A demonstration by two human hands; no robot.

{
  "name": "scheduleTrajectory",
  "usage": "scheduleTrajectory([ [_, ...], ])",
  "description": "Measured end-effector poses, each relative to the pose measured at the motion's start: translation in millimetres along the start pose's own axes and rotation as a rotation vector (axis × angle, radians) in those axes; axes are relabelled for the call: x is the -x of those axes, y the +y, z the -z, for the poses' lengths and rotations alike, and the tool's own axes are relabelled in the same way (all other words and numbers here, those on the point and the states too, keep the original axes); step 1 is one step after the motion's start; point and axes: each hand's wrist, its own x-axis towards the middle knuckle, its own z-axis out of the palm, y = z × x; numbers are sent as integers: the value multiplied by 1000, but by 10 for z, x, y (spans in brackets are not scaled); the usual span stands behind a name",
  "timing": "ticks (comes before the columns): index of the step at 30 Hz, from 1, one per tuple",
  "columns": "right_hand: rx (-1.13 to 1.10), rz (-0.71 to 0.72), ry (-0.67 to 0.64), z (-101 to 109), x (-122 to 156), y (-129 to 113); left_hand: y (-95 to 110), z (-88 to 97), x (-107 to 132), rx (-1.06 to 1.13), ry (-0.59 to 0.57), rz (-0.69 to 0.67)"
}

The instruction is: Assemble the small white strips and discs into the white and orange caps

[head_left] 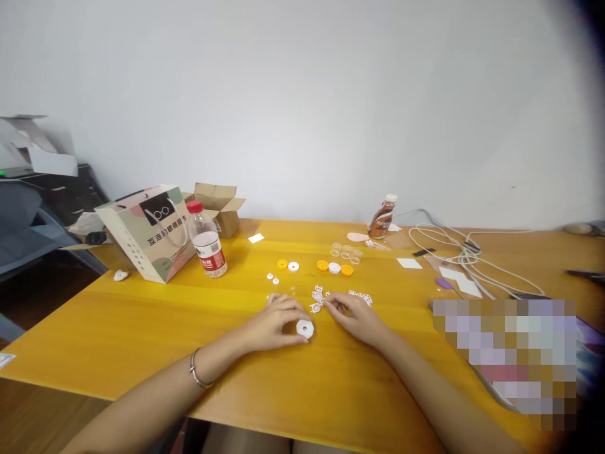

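Note:
My left hand (278, 325) is closed around a white octagonal disc (299, 328) with a hole in its middle, thumb and fingers at its edge, just over the table. My right hand (352, 312) has its fingertips pinched together beside a small cluster of white cut-out parts (316, 308); what lies between those fingertips is too small to make out. To the right of that cluster lie more white toothed pieces (362, 297). Behind the hands sit yellow round parts (322, 266), a white ring (293, 267) and several clear plastic rings (346, 253). Tiny white knobs (276, 280) lie left.
A water bottle (208, 249), a paper bag (158, 233) and a cardboard box (227, 217) stand at left. A brown drink bottle (380, 221), a pink spoon-shaped thing (358, 237) and coiled white cables (466, 255) are at right. A blurred-out flat object (510, 353) lies near right.

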Motion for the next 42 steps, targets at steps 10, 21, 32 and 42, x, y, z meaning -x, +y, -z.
scheduleTrajectory([
  [10,0,-10,-26,-37,17,12,-22,-80,18,2,33,43],
  [21,-47,61,-141,-38,61,-161,-721,79,-74,-202,227,272],
  [32,-30,106,-163,-72,83,-182,-659,67,-330,-469,23,46],
  [42,-59,94,-154,-163,102,-169,-652,-8,-329,-555,66,16],
])
